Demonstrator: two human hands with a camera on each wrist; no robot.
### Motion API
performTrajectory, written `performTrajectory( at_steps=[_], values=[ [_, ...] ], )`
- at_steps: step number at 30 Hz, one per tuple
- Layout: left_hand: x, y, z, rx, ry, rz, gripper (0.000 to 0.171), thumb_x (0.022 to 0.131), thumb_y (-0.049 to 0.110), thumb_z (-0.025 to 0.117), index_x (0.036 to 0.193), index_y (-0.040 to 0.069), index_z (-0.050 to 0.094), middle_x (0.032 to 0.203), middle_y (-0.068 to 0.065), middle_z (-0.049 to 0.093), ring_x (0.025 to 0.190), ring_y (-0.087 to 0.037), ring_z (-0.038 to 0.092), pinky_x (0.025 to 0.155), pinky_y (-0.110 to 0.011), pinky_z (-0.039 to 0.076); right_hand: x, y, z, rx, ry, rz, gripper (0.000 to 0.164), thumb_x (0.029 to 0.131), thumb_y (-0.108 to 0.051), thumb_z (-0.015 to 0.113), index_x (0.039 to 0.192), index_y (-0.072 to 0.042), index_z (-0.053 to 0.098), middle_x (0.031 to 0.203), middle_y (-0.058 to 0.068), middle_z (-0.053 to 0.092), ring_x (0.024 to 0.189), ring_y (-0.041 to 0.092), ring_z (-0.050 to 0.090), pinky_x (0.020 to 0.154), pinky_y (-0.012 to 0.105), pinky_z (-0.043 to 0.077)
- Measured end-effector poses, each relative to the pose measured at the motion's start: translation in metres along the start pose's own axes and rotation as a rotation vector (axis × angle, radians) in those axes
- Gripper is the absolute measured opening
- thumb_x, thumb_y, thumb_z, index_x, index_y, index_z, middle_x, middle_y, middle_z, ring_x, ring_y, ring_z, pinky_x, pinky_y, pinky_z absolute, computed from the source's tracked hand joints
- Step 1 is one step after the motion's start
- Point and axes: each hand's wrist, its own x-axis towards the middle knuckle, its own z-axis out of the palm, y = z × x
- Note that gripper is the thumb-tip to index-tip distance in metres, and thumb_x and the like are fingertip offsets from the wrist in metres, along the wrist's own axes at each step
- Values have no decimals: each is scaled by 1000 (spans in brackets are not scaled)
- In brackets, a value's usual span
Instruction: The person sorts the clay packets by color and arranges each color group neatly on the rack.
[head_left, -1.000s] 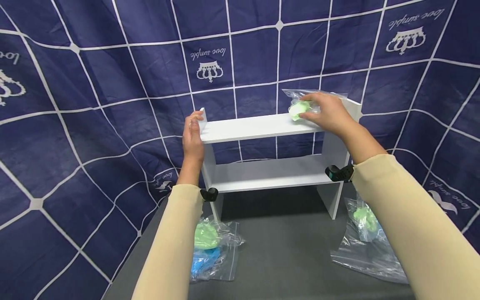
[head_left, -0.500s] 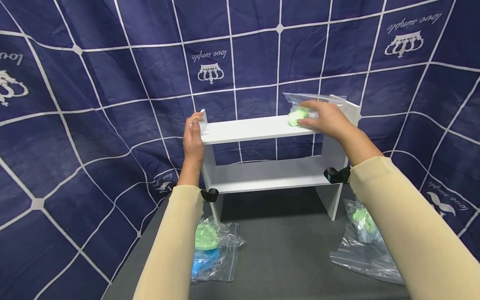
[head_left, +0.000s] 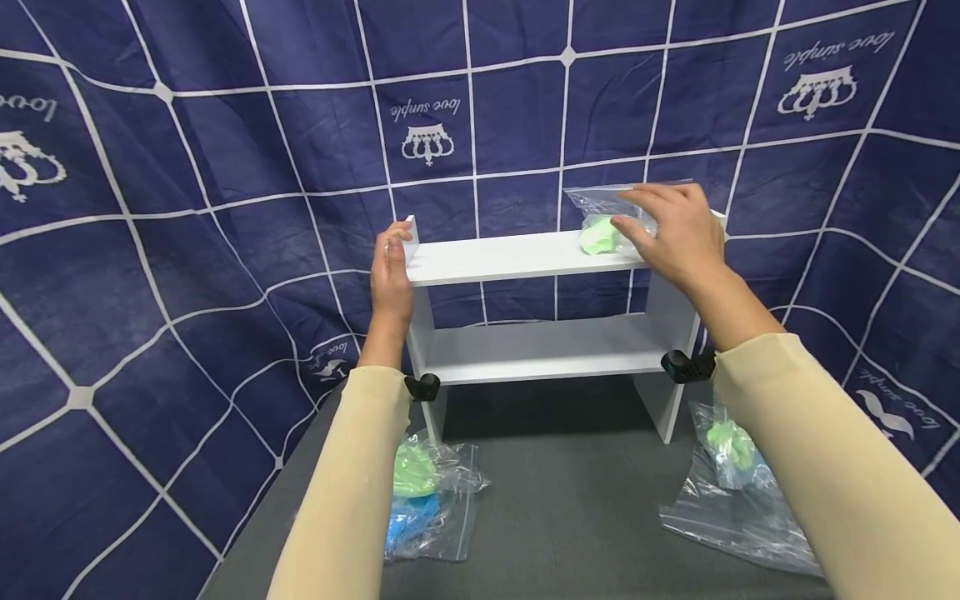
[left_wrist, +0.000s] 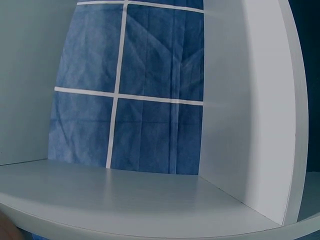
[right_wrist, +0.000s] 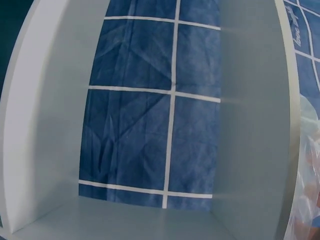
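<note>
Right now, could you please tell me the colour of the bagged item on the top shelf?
The bagged item is light green, clearest in the head view.

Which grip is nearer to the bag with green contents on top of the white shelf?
Right. The right grip is beside the bag, overlapping it in the head view; contact is unclear. The left grip holds the opposite end of the white shelf.
</note>
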Motion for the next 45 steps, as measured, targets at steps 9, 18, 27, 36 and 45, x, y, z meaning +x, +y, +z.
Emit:
performTrajectory(
  at_steps=[9,18,27,36,45],
  values=[
    [-1,-3,-3,5,10,-8,34,107,19,32,110,-8,52,137,-18,58,142,-27,44,121,-27,28,-27,0,-3,70,194,-147,41,92,-29,68,130,-14,66,146,11,56,132,39,46,107,58,37],
    [-1,-6,-7,4,6,0,43,108,31,30,111,-8,51,138,-17,57,143,-28,44,121,-28,27,-60,5,-15,169,264,-176,48,91,-33,66,135,-13,62,153,12,49,136,43,41,114,56,28],
    [-4,-4,-7,15,20,-43,34,108,17,29,111,-9,51,139,-20,57,144,-29,42,123,-29,25,-109,26,-9,234,274,-75,76,91,-61,57,148,-13,45,161,13,34,143,45,29,117,59,21],
    [0,-2,-3,-29,13,-39,31,105,6,27,112,-14,49,140,-25,54,144,-36,40,123,-31,24,-150,51,2,332,227,84,78,85,-24,73,153,-15,37,162,11,31,144,45,27,116,62,19],
    [1,-2,1,-17,6,-4,37,109,27,30,109,-3,52,138,-17,57,142,-23,44,121,-27,27,-195,90,15,270,111,229,79,89,-21,73,156,-14,31,164,15,27,144,51,25,114,70,18]
  ],
)
